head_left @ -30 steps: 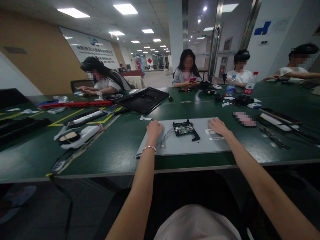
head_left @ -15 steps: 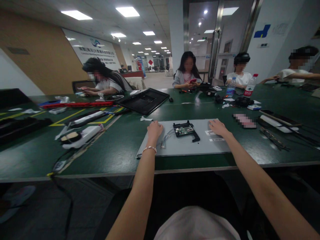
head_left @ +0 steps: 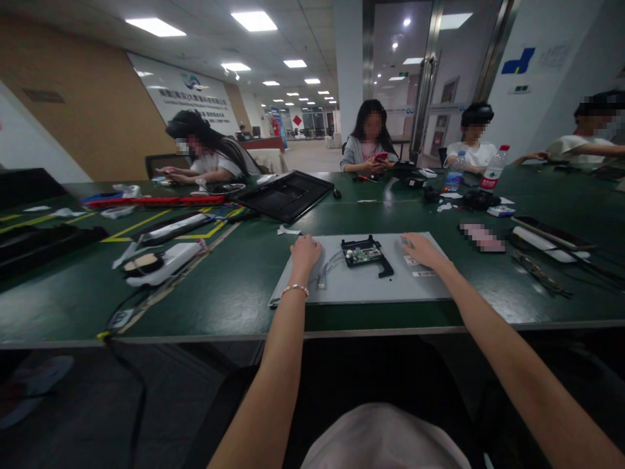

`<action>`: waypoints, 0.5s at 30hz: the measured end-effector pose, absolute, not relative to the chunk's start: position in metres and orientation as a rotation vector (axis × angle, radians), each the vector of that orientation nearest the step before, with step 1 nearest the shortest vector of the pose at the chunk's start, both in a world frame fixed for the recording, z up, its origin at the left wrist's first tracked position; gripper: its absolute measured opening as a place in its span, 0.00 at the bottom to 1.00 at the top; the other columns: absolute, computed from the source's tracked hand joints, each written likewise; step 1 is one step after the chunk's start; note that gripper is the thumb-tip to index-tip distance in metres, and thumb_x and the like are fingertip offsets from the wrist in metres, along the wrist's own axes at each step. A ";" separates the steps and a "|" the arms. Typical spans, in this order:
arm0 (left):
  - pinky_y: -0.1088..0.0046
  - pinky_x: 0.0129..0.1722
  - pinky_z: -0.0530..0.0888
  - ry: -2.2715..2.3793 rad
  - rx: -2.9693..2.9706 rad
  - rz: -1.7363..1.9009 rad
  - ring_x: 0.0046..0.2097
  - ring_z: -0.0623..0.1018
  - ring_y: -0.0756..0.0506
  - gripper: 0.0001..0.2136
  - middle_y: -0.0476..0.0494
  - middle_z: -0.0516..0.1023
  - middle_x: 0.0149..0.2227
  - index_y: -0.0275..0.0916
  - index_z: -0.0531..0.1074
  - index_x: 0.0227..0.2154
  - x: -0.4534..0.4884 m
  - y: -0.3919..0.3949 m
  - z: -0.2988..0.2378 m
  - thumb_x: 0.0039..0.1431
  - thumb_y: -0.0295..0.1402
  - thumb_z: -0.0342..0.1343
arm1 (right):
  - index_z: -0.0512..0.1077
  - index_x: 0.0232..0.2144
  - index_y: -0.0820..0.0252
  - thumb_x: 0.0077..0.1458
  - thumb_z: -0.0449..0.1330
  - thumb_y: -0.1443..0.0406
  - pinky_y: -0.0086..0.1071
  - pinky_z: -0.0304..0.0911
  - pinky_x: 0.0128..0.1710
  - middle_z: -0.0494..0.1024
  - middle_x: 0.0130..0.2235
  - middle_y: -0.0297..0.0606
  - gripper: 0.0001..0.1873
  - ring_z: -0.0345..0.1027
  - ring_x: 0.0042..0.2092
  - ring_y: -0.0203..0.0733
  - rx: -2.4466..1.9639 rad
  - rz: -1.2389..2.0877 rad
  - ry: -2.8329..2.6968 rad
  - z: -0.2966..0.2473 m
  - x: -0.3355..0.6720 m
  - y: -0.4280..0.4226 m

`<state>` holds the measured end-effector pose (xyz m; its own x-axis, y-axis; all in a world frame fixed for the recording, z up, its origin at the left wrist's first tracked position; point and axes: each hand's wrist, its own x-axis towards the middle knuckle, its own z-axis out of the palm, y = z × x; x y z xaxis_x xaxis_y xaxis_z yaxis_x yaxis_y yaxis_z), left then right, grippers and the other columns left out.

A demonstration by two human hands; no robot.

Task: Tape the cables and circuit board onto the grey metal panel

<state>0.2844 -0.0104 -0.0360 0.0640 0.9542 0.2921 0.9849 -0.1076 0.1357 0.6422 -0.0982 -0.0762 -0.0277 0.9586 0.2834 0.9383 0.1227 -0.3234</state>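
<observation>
A flat grey panel, which looks like the back of a screen, lies on the green table in front of me. On it sits a small green circuit board in a black plastic bracket. Thin wires run from the board leftward to a small connector. At the panel's far left corner rests my left hand, fingers slightly bent and apparently holding nothing. My right hand reaches over the panel's right part near white labels, fingers stretched toward the board but apart from it. It is open.
A black frame and a mouse lie beyond the panel. To the left stands a white power strip with a cable. A pink phone-like object, bottles and cables are at the right. Several people sit around the table.
My right hand has moved a little left, inward from the panel's right edge, with its fingers extended. My left hand stays at the corner. The view has shifted slightly.
</observation>
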 end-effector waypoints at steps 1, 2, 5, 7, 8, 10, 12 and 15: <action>0.57 0.50 0.68 -2.034 -2.217 -0.473 0.52 0.73 0.34 0.17 0.29 0.75 0.49 0.32 0.71 0.47 0.285 -0.011 -0.036 0.63 0.35 0.44 | 0.66 0.58 0.62 0.64 0.50 0.62 0.38 0.50 0.63 0.68 0.61 0.45 0.23 0.57 0.63 0.45 -1.793 0.082 -1.998 -0.075 0.638 -0.100; 0.57 0.50 0.68 -2.037 -2.214 -0.476 0.52 0.73 0.34 0.17 0.29 0.75 0.49 0.32 0.71 0.47 0.285 -0.012 -0.036 0.63 0.36 0.44 | 0.65 0.59 0.62 0.64 0.49 0.61 0.38 0.50 0.63 0.68 0.61 0.44 0.23 0.58 0.62 0.45 -1.755 0.098 -2.010 -0.074 0.634 -0.101; 0.54 0.51 0.67 -2.051 -2.189 -0.494 0.52 0.73 0.34 0.17 0.28 0.75 0.49 0.32 0.71 0.47 0.286 -0.013 -0.036 0.63 0.35 0.43 | 0.62 0.61 0.58 0.66 0.47 0.58 0.40 0.51 0.63 0.66 0.62 0.42 0.25 0.58 0.63 0.43 -1.648 0.125 -2.034 -0.067 0.619 -0.105; 0.53 0.52 0.67 -2.057 -2.173 -0.505 0.52 0.73 0.34 0.17 0.28 0.75 0.49 0.32 0.71 0.47 0.286 -0.013 -0.036 0.63 0.35 0.43 | 0.57 0.64 0.53 0.66 0.46 0.54 0.43 0.50 0.64 0.62 0.65 0.40 0.27 0.55 0.64 0.44 -1.534 0.185 -2.058 -0.059 0.607 -0.104; 0.53 0.52 0.67 -2.056 -2.168 -0.509 0.52 0.74 0.34 0.17 0.28 0.75 0.48 0.32 0.71 0.46 0.286 -0.013 -0.036 0.63 0.35 0.43 | 0.54 0.66 0.52 0.64 0.48 0.51 0.45 0.49 0.65 0.59 0.66 0.40 0.31 0.53 0.66 0.46 -1.448 0.256 -2.077 -0.056 0.601 -0.102; 0.54 0.51 0.67 -2.050 -2.169 -0.509 0.51 0.74 0.34 0.17 0.28 0.75 0.48 0.32 0.72 0.46 0.285 -0.013 -0.036 0.63 0.35 0.43 | 0.46 0.68 0.50 0.59 0.54 0.46 0.48 0.47 0.66 0.52 0.69 0.41 0.41 0.47 0.68 0.50 -1.309 0.415 -2.139 -0.048 0.589 -0.095; 0.55 0.51 0.67 -2.044 -2.173 -0.507 0.52 0.74 0.34 0.17 0.28 0.75 0.48 0.32 0.72 0.46 0.284 -0.013 -0.036 0.63 0.35 0.43 | 0.42 0.69 0.51 0.53 0.59 0.43 0.51 0.44 0.67 0.46 0.70 0.44 0.51 0.42 0.69 0.54 -1.264 0.534 -2.218 -0.043 0.580 -0.085; 0.56 0.51 0.68 -2.035 -2.184 -0.495 0.52 0.74 0.34 0.17 0.28 0.75 0.48 0.32 0.72 0.47 0.283 -0.013 -0.037 0.63 0.35 0.44 | 0.44 0.69 0.53 0.46 0.64 0.42 0.51 0.43 0.67 0.48 0.69 0.47 0.56 0.43 0.68 0.56 -1.237 0.589 -2.323 -0.042 0.572 -0.072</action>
<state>0.2827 -0.0126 -0.0368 0.0451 0.9485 0.3135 0.9865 -0.0918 0.1357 0.5724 -0.0725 -0.0415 -0.5024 0.8456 0.1804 0.6576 0.5092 -0.5552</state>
